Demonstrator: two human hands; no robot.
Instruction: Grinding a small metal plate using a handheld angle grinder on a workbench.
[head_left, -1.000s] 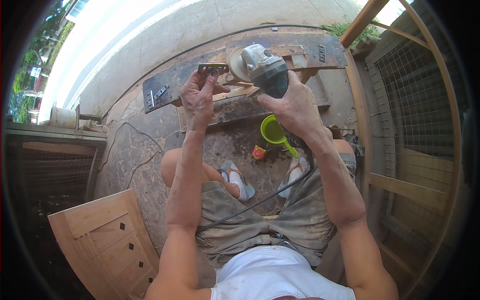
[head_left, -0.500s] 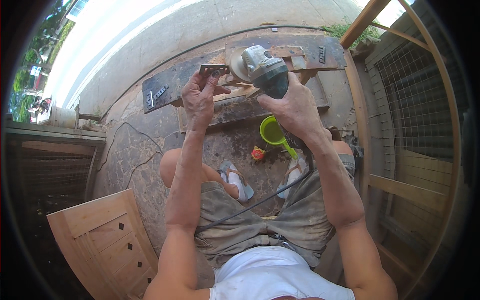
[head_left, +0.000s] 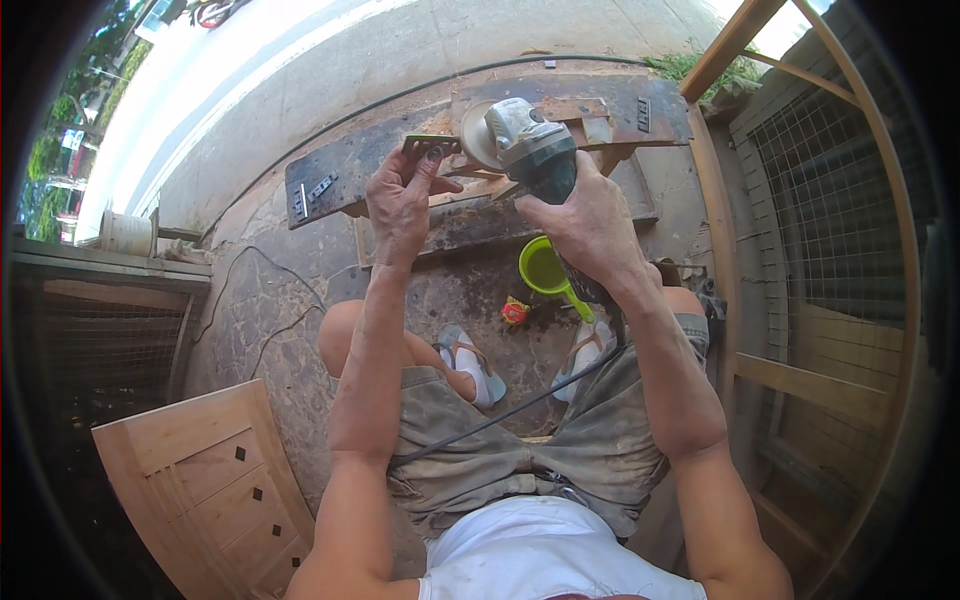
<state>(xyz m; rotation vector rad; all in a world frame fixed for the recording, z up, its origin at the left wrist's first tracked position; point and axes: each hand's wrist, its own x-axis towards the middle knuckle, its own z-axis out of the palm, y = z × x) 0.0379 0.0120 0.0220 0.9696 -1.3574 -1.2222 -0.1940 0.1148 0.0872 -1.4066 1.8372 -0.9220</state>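
Note:
My right hand [head_left: 592,215] is wrapped round the dark body of an angle grinder [head_left: 545,165] with a pale grey head. A round, pale disc [head_left: 479,134] sits at the grinder's left side. My left hand [head_left: 402,205] pinches a small, flat, dark rectangular piece [head_left: 425,141] between thumb and fingers. Its right end lies close to the disc's edge; whether they touch I cannot tell. Both hands are raised over a dark wooden bench [head_left: 350,170]. The grinder's black cord [head_left: 500,412] runs down across my lap.
Small metal parts [head_left: 322,186] lie on the bench's left end, and a slotted dark piece [head_left: 644,113] on its right. Below are a green dipper [head_left: 543,266] and a red-yellow item [head_left: 515,311]. A wooden panel [head_left: 210,480] leans at lower left; a wooden frame [head_left: 722,240] stands right.
The small flat piece has tilted and shifted slightly right and down in my left hand. The grinder's head has dipped a little. A vehicle has come into sight on the far road.

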